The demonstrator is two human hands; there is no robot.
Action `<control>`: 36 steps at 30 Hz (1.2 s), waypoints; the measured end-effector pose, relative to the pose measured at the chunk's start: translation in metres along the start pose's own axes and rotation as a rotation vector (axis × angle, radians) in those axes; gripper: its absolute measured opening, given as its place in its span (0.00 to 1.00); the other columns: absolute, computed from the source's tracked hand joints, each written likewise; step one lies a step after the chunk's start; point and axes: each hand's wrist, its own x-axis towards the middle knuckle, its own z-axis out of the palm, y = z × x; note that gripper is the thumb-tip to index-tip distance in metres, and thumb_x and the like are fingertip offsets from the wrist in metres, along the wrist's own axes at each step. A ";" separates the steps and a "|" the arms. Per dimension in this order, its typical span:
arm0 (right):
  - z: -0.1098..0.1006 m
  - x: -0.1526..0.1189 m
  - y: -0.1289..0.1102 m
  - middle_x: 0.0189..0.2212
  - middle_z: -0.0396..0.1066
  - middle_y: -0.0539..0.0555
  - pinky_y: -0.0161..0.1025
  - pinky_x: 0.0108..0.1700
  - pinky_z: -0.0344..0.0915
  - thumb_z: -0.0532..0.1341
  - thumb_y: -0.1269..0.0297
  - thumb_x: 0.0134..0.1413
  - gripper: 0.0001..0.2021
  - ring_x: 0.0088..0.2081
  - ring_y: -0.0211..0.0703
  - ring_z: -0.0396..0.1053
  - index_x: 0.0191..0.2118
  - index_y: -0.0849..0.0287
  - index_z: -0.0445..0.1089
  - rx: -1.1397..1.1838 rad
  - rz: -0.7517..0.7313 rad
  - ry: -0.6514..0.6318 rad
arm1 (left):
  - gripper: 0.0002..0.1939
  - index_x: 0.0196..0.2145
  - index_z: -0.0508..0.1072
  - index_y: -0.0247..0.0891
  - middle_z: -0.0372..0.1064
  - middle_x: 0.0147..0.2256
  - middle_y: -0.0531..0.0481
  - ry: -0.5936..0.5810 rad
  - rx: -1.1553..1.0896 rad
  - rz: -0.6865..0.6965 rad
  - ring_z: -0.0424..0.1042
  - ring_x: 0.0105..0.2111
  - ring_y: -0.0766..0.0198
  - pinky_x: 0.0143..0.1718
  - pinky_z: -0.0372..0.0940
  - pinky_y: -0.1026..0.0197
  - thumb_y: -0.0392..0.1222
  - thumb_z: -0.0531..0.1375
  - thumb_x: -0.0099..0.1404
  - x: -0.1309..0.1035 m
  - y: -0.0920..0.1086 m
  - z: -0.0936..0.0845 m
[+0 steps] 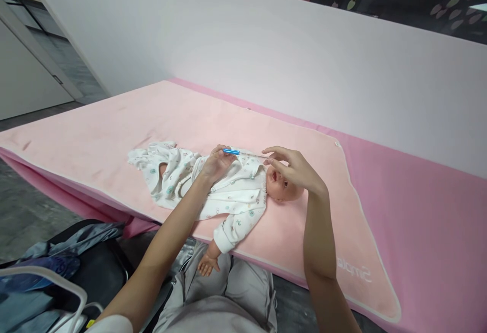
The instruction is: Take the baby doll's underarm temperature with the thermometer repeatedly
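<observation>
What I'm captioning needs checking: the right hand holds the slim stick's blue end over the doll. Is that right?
Not quite: the head view shows the left hand holding the slim stick's blue end over the doll, not the right hand.

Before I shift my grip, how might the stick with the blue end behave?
The stick juts straight from the left hand, so it's probably stiff. Its thinness suggests it's light, perhaps fragile. Its slim shaft could roll if set down.

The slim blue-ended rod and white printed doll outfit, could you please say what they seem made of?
The rod: blue end likely smooth plastic, given its bright even colour; pale shaft perhaps glass or plastic. The outfit: soft matte fabric, perhaps cotton, from its loose folds.
</observation>
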 end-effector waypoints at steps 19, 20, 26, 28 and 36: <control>0.000 0.000 0.002 0.31 0.75 0.53 0.37 0.41 0.65 0.54 0.59 0.57 0.10 0.38 0.41 0.73 0.34 0.58 0.70 0.055 0.029 0.075 | 0.12 0.18 0.68 0.37 0.63 0.23 0.55 0.062 0.064 -0.003 0.64 0.27 0.68 0.32 0.62 0.62 0.42 0.68 0.47 -0.001 0.001 0.005; 0.000 0.000 0.002 0.31 0.75 0.53 0.37 0.41 0.65 0.54 0.59 0.57 0.11 0.39 0.42 0.73 0.34 0.58 0.70 0.059 0.027 0.077 | 0.13 0.18 0.68 0.37 0.63 0.23 0.55 0.060 0.063 -0.008 0.64 0.27 0.68 0.33 0.62 0.62 0.43 0.68 0.45 -0.001 0.001 0.004; 0.003 0.003 0.002 0.33 0.75 0.54 0.36 0.39 0.65 0.55 0.59 0.56 0.11 0.37 0.41 0.73 0.34 0.59 0.70 0.070 0.023 0.077 | 0.19 0.19 0.70 0.39 0.62 0.25 0.56 -0.095 0.001 -0.042 0.63 0.27 0.69 0.33 0.61 0.62 0.48 0.73 0.33 -0.001 0.001 -0.001; 0.005 0.004 0.002 0.33 0.76 0.53 0.36 0.39 0.65 0.55 0.59 0.56 0.11 0.36 0.40 0.72 0.34 0.58 0.70 0.073 0.015 0.066 | 0.19 0.18 0.69 0.40 0.62 0.25 0.56 -0.102 0.007 -0.066 0.61 0.25 0.69 0.32 0.60 0.61 0.51 0.72 0.34 -0.002 0.002 -0.002; 0.015 0.008 0.002 0.31 0.75 0.51 0.35 0.36 0.65 0.56 0.59 0.56 0.10 0.31 0.37 0.71 0.32 0.58 0.70 0.089 0.017 0.061 | 0.19 0.18 0.71 0.42 0.60 0.25 0.54 0.022 0.081 -0.132 0.57 0.23 0.70 0.34 0.59 0.58 0.60 0.64 0.49 -0.006 0.003 -0.007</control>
